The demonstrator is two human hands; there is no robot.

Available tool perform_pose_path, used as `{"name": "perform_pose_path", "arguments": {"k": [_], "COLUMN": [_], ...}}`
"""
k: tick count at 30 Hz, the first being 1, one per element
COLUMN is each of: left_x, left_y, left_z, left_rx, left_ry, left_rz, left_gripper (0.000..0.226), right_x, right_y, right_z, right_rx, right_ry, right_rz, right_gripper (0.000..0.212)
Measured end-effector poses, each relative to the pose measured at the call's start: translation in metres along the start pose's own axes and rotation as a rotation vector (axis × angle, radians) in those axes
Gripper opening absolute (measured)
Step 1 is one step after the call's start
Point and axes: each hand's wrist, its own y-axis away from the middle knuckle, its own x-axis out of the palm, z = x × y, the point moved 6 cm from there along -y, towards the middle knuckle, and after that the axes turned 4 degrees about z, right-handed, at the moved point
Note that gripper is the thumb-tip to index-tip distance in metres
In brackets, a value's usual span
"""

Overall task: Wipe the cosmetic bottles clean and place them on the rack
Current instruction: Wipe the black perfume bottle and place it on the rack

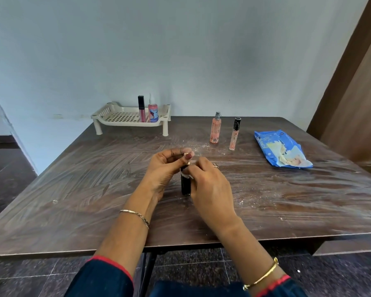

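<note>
A dark cosmetic bottle (185, 185) stands upright at the middle of the table. My left hand (167, 168) grips its top, fingers around the cap. My right hand (208, 183) presses a white wipe (185, 175) against the bottle's upper side. The cream rack (116, 117) stands at the table's back edge, holding a pink lip gloss tube (141, 109) and a small pink spray bottle (153, 112). A peach spray bottle (215, 128) and a slim lip gloss tube (234, 133) stand upright on the table to the right of the rack.
A blue wet-wipe pack (281, 151) lies at the right of the wooden table (73, 189), a wipe sticking out. White powder smears cover the tabletop. A wall is behind, a brown door at the right.
</note>
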Motion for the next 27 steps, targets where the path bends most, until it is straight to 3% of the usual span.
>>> {"name": "perform_pose_path", "arguments": {"k": [5,10,15,19,24,27], "left_x": [-0.004,-0.006,-0.007,-0.005,-0.001,0.001], "left_y": [-0.004,-0.005,-0.004,-0.003,-0.004,-0.003], "left_z": [0.003,0.005,0.006,0.006,0.006,0.006], "left_rx": [-0.005,0.001,-0.014,-0.031,-0.021,-0.014], "left_ry": [-0.003,-0.016,0.007,0.080,0.130,0.141], "left_rz": [-0.033,-0.037,-0.009,0.022,0.051,0.074], "left_gripper": [0.025,0.020,0.021,0.019,0.025,0.022], "right_x": [0.013,0.014,-0.013,-0.016,-0.009,-0.002], "right_y": [0.026,0.031,0.013,0.002,-0.007,-0.014], "right_z": [-0.002,-0.007,-0.028,-0.058,-0.061,-0.045], "right_rx": [-0.008,0.007,0.143,0.424,0.456,0.351], "right_ry": [-0.005,0.004,-0.207,-0.763,-0.828,-0.707], "right_rz": [0.120,0.252,0.054,-0.112,-0.083,-0.018], "right_gripper": [0.008,0.024,0.021,0.020,0.012,0.014]}}
